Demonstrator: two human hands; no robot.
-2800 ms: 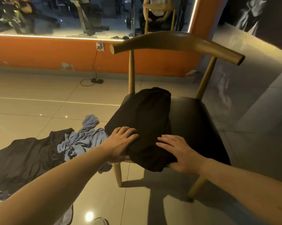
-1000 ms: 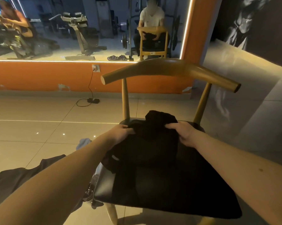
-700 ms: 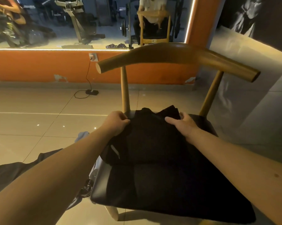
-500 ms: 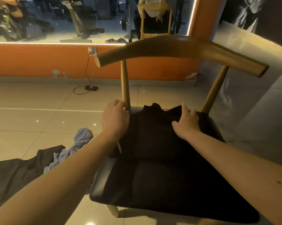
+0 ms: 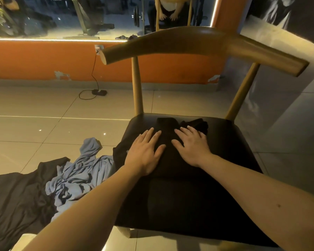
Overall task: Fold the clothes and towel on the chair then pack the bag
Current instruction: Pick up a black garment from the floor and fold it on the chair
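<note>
No grip is closed: I see the left hand [image 5: 145, 153] and right hand [image 5: 191, 146] flat, fingers straight, pressing the black garment [image 5: 168, 126], seemingly folded, onto the chair [image 5: 234, 142] seat. The blue towel [image 5: 80, 175] lies crumpled on the floor beside it.

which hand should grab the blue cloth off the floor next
Left, probably. The blue cloth lies on the floor left of the chair, nearer the left hand; the right hand would have to cross.
</note>
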